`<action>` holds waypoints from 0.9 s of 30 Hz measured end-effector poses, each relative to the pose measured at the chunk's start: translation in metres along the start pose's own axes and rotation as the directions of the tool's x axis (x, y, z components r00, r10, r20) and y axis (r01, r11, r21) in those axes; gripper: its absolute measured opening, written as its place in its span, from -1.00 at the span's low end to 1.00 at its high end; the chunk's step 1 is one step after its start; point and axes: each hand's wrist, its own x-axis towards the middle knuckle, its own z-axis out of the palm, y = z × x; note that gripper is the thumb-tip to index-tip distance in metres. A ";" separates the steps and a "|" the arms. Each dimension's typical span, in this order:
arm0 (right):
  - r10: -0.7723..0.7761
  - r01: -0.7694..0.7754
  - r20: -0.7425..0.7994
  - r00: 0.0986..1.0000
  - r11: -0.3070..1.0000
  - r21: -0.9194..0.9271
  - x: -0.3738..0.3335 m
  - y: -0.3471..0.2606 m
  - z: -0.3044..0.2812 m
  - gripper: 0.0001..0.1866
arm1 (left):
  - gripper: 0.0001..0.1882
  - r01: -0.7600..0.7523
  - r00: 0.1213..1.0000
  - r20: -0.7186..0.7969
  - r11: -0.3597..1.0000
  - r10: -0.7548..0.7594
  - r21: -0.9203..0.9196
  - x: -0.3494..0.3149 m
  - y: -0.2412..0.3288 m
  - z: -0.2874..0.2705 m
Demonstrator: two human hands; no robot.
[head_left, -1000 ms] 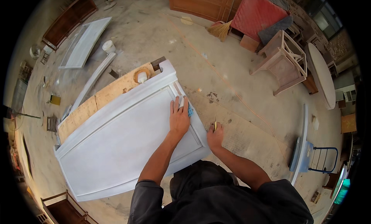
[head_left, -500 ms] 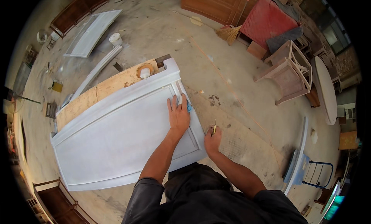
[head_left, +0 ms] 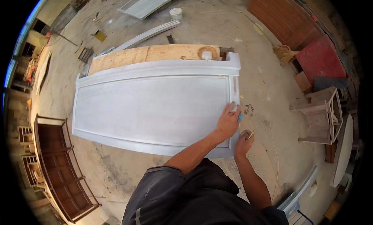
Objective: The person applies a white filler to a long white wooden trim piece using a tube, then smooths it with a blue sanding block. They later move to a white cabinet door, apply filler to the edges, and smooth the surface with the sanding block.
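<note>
A large white-painted wooden panel (head_left: 151,108) with a raised frame lies in front of me. On its right-hand frame strip, my left hand (head_left: 228,122) presses down with bent fingers. A small blue piece (head_left: 240,117), perhaps an abrasive sheet, shows under those fingers at the panel's edge; most of it is hidden. Just off the right edge, near the close corner, my right hand (head_left: 243,143) is closed around a thin yellow tool (head_left: 250,135), too small to identify exactly. A brownish patch (head_left: 234,85) marks the strip beyond my left fingers.
Behind the panel, a bare wooden board (head_left: 155,54) carries a round brown dish (head_left: 201,53) with a white container (head_left: 207,55). Farther off stands a white bucket (head_left: 176,13). A dark wooden frame (head_left: 58,147) is at left, an unpainted small table (head_left: 316,116) at right.
My view has turned, so the panel now sits straighter and farther right. The left hand has slid toward me along the frame strip. My right hand keeps the yellow tool.
</note>
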 end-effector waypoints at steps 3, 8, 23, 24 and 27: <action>0.041 -0.040 -0.028 0.999 0.998 0.046 0.010 0.018 -0.007 -0.69 | -0.33 0.081 0.996 0.069 0.906 -0.057 -0.416 -0.091 0.021 -0.022; -0.064 0.062 0.025 0.998 0.996 0.067 0.012 0.007 -0.017 -0.59 | -0.50 0.377 0.867 -0.222 0.878 -0.447 -0.295 -0.231 0.020 -0.104; -0.092 0.054 0.864 0.495 0.996 0.075 -0.128 -0.150 0.112 -0.81 | -0.59 0.379 0.249 -0.230 0.313 -0.941 -0.871 -0.375 -0.071 -0.190; -0.095 0.088 0.867 0.490 0.994 0.060 -0.142 -0.154 0.121 -0.82 | -0.62 0.370 0.316 -0.104 0.223 -0.943 -0.902 -0.385 -0.082 -0.206; -0.233 0.335 0.847 0.478 0.940 0.070 -0.172 -0.162 0.140 -0.87 | -0.74 0.247 0.305 -0.160 0.240 -0.939 -0.939 -0.418 -0.121 -0.220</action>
